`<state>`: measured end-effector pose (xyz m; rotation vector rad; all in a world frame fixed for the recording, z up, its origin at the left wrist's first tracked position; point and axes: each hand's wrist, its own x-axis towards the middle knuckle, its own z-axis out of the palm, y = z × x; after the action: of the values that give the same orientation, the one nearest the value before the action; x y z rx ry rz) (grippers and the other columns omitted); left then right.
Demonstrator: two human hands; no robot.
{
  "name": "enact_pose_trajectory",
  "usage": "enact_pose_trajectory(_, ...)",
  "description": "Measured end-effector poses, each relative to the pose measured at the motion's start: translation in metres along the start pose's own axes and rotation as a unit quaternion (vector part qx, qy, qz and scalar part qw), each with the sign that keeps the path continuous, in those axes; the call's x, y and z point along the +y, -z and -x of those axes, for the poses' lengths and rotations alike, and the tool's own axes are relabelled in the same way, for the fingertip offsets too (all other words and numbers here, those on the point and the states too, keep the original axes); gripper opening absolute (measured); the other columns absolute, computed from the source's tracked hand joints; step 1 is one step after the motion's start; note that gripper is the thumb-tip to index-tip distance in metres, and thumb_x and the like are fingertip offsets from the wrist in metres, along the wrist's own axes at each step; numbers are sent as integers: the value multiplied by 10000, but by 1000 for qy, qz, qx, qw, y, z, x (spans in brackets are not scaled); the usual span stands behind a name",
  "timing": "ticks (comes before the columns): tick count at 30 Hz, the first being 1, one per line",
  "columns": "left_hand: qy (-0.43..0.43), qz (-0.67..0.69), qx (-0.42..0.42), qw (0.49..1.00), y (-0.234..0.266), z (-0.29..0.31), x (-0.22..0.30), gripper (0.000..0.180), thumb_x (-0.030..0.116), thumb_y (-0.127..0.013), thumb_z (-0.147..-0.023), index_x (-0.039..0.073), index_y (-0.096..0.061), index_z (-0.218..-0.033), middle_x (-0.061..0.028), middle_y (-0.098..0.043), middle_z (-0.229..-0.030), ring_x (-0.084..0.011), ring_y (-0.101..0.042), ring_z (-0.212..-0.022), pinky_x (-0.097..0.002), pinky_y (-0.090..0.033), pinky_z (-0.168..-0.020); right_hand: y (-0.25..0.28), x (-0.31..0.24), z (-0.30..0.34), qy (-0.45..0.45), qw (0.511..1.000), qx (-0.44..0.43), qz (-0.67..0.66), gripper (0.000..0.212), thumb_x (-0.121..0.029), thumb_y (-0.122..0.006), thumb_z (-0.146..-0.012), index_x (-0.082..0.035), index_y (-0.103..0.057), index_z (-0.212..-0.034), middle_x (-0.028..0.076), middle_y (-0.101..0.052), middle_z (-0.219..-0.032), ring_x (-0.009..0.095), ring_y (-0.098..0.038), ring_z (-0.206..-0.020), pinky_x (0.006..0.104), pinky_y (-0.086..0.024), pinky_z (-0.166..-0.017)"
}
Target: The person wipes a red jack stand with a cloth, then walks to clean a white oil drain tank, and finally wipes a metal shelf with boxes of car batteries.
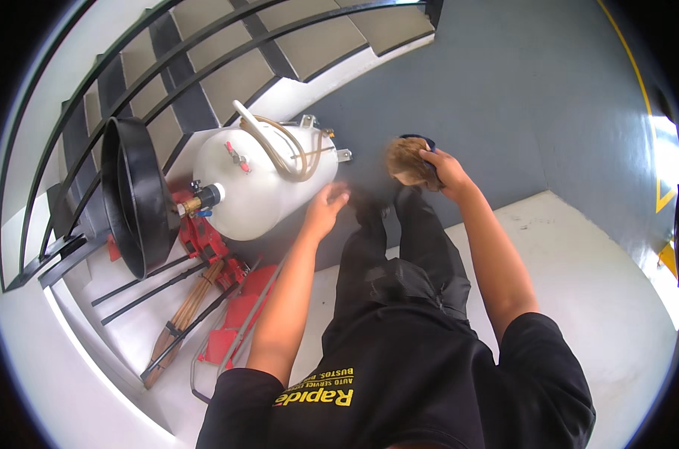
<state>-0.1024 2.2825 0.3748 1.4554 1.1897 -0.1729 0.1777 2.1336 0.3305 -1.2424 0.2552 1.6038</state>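
My right hand (449, 173) grips a brown, crumpled, rag-like bundle (410, 160) with a dark blue part along its top; its exact kind is unclear. The bundle is held up in front of my legs, over the grey floor. My left hand (327, 209) is a little blurred and looks empty, its fingers loosely bent and apart. It is nearest to a white cylindrical tank (238, 198), just off the tank's right side. A tan hose (298, 177) is looped on the tank, and a brass fitting (199, 200) joins it to a wide black round pan (136, 198).
Red floor jacks (205, 243) with black bars and a stick broom (181, 322) lie left of my left arm. Beyond the tank rises a staircase (227, 56) with black railings (182, 49). A yellow line (630, 46) runs at the far right.
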Motion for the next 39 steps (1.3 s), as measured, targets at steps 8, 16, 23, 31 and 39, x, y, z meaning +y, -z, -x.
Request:
enact_pose_trajectory(8, 64, -105, 62, 990, 46, 73, -83, 346, 217, -675, -936, 24, -630, -1220, -86, -712, -1014, -176, -653, -878, -342, -506, -835, 66, 17, 61, 13, 981, 143, -131, 417, -418, -533, -1018, -84, -573, -1264, 81, -661, -1110, 234, -663, -902, 387, -525, -636)
enact_pose_trajectory(16, 271, 7, 32, 962, 62, 171, -207, 343, 369, -655, -934, 145, -640, -1194, -11, -705, -1009, -140, -653, -823, -345, -498, -711, 160, 66, 92, 78, 925, 284, 239, 553, -484, -501, -997, 22, -641, -1171, 153, -689, -1025, 256, -673, -849, 398, -535, -660)
enact_pose_trajectory(23, 313, 137, 78, 937, 38, 203, -265, 337, 381, -621, -961, 167, -615, -1222, -16, -695, -1096, -179, -667, -895, -403, -494, -763, 181, 75, 143, 51, 960, 255, 107, 472, -464, -494, -1023, -23, -639, -1106, 118, -683, -928, 248, -681, -781, 403, -569, -680)
enact_pose_trajectory(31, 285, 171, 95, 938, 34, 179, -251, 365, 380, -634, -947, 145, -620, -1225, -19, -693, -1082, -157, -649, -864, -371, -483, -703, 161, 12, 160, 79, 935, 297, 179, 472, -435, -445, -1055, -31, -582, -1257, 113, -674, -1081, 298, -696, -929, 451, -593, -785)
enact_pose_trajectory(39, 261, 152, 116, 946, 31, 147, -199, 363, 351, -623, -962, 139, -627, -1256, -16, -688, -1063, -141, -631, -821, -348, -481, -672, 189, -31, 167, 103, 922, 333, 172, 537, -509, -413, -1041, -83, -554, -1335, 94, -687, -1096, 296, -703, -916, 439, -553, -627)
